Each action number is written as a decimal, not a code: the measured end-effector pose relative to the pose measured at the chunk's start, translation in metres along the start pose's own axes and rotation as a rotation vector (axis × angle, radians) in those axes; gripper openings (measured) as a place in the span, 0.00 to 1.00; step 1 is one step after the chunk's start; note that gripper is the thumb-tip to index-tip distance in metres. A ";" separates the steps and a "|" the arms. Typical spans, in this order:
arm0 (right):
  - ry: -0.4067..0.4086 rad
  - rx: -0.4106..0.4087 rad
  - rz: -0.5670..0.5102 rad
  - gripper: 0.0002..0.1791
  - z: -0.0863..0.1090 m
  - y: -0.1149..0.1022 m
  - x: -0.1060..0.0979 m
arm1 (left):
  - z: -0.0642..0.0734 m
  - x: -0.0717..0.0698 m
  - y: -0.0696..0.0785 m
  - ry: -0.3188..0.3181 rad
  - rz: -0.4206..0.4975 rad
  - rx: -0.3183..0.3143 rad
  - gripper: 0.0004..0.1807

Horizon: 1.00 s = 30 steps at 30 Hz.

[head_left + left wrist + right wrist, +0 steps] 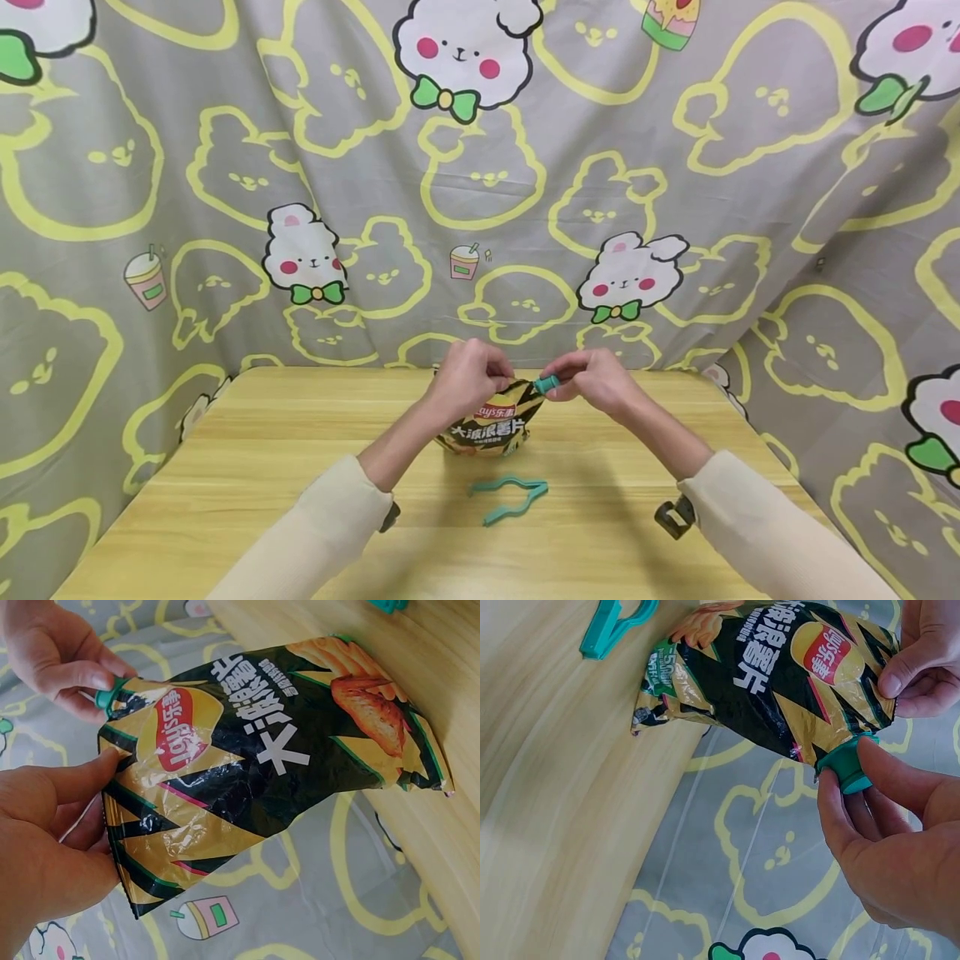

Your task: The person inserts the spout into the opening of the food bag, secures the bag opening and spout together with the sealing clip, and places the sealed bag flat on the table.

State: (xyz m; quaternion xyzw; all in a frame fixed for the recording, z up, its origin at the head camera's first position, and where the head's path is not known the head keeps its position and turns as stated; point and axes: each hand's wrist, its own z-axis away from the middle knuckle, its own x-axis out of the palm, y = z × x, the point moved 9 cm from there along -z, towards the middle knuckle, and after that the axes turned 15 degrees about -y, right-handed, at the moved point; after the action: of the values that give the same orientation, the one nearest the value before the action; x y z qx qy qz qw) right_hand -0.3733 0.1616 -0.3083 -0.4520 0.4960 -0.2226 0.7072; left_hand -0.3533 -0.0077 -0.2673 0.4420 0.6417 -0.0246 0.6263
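Note:
A black and gold Lay's chip bag (pixel 487 430) rests with its lower end on the table, its top edge raised between both hands. My left hand (pixel 467 377) pinches that top edge between thumb and fingers. At the bag's other top corner, my right hand (pixel 600 383) holds a small teal spout-like piece (pixel 846 766) with a flanged rim. The corner of the bag meets this piece, and thumb and fingers partly cover it. On the table in front of the bag lies a teal bag clip (pixel 537 490), its two arms spread apart.
The wooden table (pixel 300 467) extends on both sides of the bag. A grey cloth (pixel 495 250) with yellow outlines and cartoon animals hangs behind and beside it. Dark wrist mounts (pixel 675 517) sit at the cream sleeves.

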 end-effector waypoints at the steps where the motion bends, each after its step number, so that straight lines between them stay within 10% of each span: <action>1: 0.000 -0.001 0.003 0.14 0.000 0.000 0.000 | 0.000 0.000 0.000 -0.001 0.000 -0.001 0.05; 30: 0.015 -0.020 0.114 0.11 0.000 -0.009 0.003 | -0.002 0.000 0.002 -0.002 0.001 0.004 0.05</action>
State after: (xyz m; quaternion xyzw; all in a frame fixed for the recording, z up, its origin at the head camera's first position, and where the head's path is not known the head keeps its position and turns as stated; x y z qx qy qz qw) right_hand -0.3714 0.1550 -0.3020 -0.4285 0.5283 -0.1806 0.7104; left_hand -0.3533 -0.0057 -0.2657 0.4433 0.6409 -0.0258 0.6261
